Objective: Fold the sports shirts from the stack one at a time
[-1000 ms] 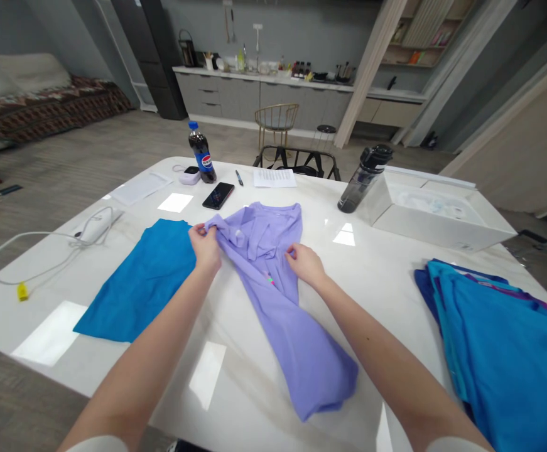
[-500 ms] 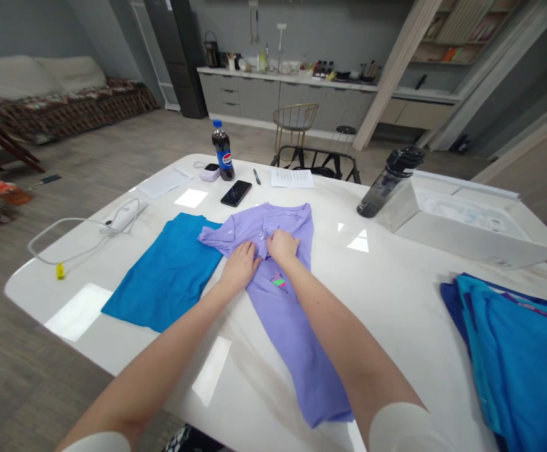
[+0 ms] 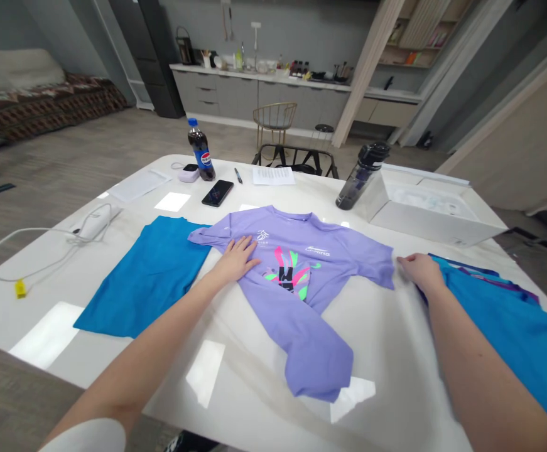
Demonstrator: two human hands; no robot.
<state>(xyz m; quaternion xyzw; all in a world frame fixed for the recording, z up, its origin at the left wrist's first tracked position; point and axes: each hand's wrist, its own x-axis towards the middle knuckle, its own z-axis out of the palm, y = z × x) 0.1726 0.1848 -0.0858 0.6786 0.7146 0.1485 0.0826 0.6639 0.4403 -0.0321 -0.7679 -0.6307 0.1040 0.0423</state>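
Observation:
A purple T-shirt [image 3: 334,251] with a bright printed front lies spread on the white table, its lower part folded and twisted towards me. My left hand [image 3: 238,258] rests flat on its left chest beside the sleeve, fingers stretched out. Just off the end of the right sleeve is my right hand [image 3: 419,271], slightly blurred, with fingers drawn together. Whether they hold the sleeve's edge I cannot make out. A folded blue garment [image 3: 148,276] lies to the left, partly beside the left sleeve. On the right, a stack of blue clothes [image 3: 499,314] sits partly behind my right forearm.
Along the back of the table [image 3: 254,376] stand a cola bottle [image 3: 201,150], a phone [image 3: 217,193], a pen [image 3: 238,176], papers [image 3: 273,176], a dark water bottle [image 3: 362,176] and a white box [image 3: 433,220]. A white corded device [image 3: 95,223] lies at left.
My right hand has moved from the shirt's middle out to the right. The bunched purple T-shirt has spread open, showing its print and right sleeve. My left hand now lies flatter on it.

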